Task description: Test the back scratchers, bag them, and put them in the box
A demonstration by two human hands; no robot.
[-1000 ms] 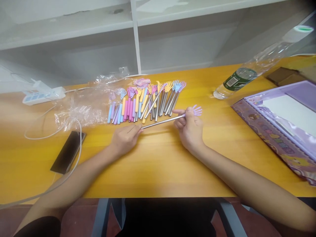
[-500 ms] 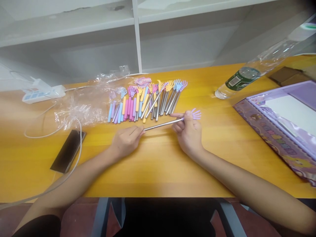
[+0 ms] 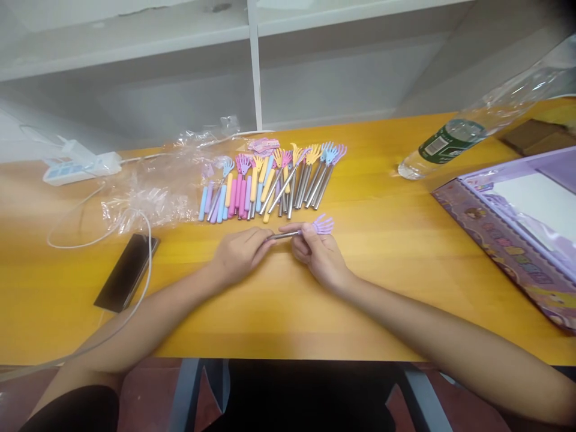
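A telescopic back scratcher (image 3: pixel 323 225) with a purple claw head and a metal shaft is held between my two hands, low over the table. My left hand (image 3: pixel 238 255) grips the end of its shaft, hiding that end. Just below the claw, my right hand (image 3: pixel 317 252) pinches the neck between thumb and fingers. Only a short stretch of shaft shows between the hands. Behind them lies a row of metal scratcher pieces (image 3: pixel 310 180) with blue, yellow, pink and purple claws, alongside loose coloured handles (image 3: pixel 242 195).
Crumpled clear plastic bags (image 3: pixel 144 198) lie left of the row, near a white power strip (image 3: pixel 83 168). A phone (image 3: pixel 126 273) rests under a white cable at left. At right stand a water bottle (image 3: pixel 443 144) and an open purple box (image 3: pixel 499 252).
My right hand has moved left toward my left hand, and the shaft between them has become much shorter. The left hand has stayed nearly in place.
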